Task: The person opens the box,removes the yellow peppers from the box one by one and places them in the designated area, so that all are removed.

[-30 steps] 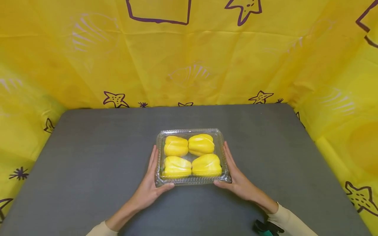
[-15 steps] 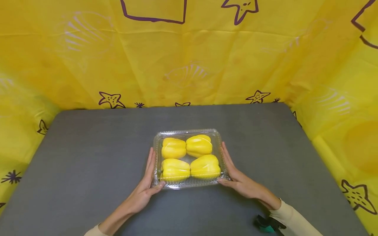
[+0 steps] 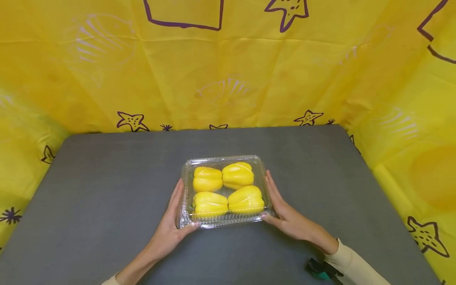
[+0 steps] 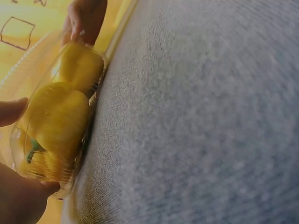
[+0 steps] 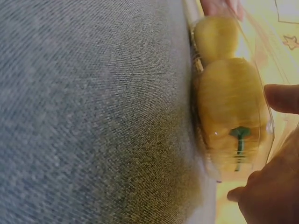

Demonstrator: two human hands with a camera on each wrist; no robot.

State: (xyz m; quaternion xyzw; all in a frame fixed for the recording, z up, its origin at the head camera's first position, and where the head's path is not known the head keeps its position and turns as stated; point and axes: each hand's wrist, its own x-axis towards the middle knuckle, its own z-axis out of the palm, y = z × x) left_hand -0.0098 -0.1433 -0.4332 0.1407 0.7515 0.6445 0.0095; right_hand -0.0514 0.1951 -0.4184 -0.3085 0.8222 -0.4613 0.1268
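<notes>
A clear plastic clamshell container [image 3: 233,222] with its lid down sits mid-table, with several yellow bell peppers [image 3: 246,200] inside in two rows. My left hand [image 3: 170,229] holds its left side, fingers along the wall and thumb at the near corner. On the opposite side, my right hand [image 3: 290,219] grips it the same way, thumb on the near right corner. Green stems show through the wall on a pepper [image 4: 58,114] in the left wrist view and another pepper [image 5: 229,93] in the right wrist view. The container's underside is hidden.
The grey table [image 3: 107,178] extends around the container on all sides. Yellow cloth [image 3: 228,59] printed with starfish and fish hangs behind and along both sides. A black and green object [image 3: 320,270] lies by the right sleeve [image 3: 350,263].
The whole head view has shifted slightly left. The container has tilted a little in view, its near left corner coming slightly closer. Both hands keep hold of its sides.
</notes>
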